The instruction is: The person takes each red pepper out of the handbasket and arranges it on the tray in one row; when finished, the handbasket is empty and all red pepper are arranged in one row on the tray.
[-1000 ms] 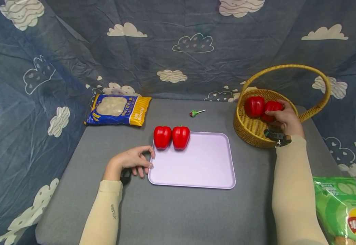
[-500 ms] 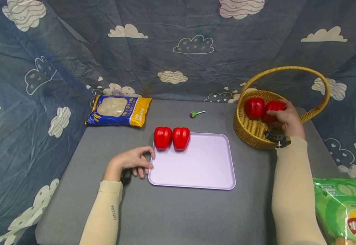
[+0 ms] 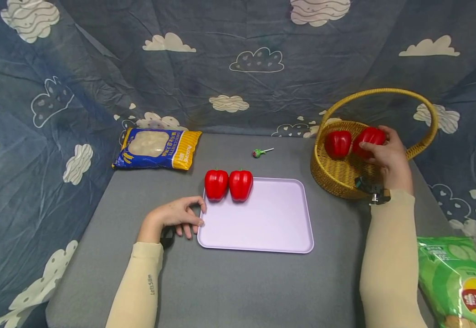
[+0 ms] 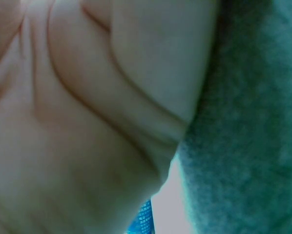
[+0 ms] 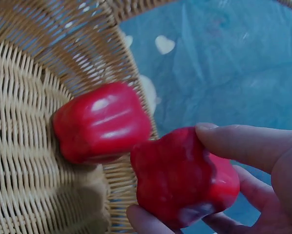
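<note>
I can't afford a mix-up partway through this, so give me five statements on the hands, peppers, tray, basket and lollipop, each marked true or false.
1. The right hand holds a red pepper. True.
2. The lollipop lies on the table, beyond the tray. True.
3. Three peppers sit on the tray. False: there are two peppers, side by side at its far left corner.
4. Another pepper lies inside the basket. True.
5. The left hand grips the basket. False: it is at the tray's left edge.
</note>
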Motion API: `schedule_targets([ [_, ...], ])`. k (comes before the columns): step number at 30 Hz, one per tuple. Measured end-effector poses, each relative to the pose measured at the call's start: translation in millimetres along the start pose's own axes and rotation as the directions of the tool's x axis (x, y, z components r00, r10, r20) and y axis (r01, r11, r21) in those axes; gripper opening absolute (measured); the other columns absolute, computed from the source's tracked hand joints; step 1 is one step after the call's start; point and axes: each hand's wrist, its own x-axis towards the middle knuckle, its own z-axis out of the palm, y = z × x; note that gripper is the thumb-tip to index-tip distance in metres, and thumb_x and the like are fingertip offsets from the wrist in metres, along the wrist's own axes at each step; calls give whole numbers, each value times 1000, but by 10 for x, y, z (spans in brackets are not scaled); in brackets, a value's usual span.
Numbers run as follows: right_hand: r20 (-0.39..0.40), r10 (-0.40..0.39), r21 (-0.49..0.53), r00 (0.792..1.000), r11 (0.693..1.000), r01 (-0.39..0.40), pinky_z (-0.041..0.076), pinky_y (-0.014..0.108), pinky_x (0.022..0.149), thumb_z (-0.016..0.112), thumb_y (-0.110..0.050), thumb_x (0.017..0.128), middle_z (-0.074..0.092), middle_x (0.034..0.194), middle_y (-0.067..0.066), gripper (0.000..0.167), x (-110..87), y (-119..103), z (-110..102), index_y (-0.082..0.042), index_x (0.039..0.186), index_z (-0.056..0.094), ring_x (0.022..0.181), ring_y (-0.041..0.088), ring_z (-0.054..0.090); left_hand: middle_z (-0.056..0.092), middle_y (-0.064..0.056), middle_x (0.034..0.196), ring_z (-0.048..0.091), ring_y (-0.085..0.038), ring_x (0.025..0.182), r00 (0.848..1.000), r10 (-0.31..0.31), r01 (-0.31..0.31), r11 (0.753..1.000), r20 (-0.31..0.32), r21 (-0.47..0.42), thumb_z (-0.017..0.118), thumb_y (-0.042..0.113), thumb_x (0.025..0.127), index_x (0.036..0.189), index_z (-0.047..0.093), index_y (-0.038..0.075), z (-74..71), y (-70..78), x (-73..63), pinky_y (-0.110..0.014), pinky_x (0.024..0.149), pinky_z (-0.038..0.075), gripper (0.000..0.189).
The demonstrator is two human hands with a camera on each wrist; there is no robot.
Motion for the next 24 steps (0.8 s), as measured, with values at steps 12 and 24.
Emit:
schedule_targets([
  [12,16,-161,-22,987,987,161,57,14,75,81,-40,94,17,176,6,93,-509,-199,117,-38,166,24,148,31,33,78,-10,84,76,-22,62,1000,3,-3,1000,-5,2,79,25,96,123,57,19,-1,-6,1,-26,51,52,36],
  [24,186,-318,-83,930,938,337,55,13,73,80,-34,96,21,173,17,92,-950,-331,403,-23,166,22,147,41,33,78,-7,81,75,-19,61,999,43,-43,999,10,17,78,25,96,124,56,17,-8,-22,5,-26,50,51,37],
])
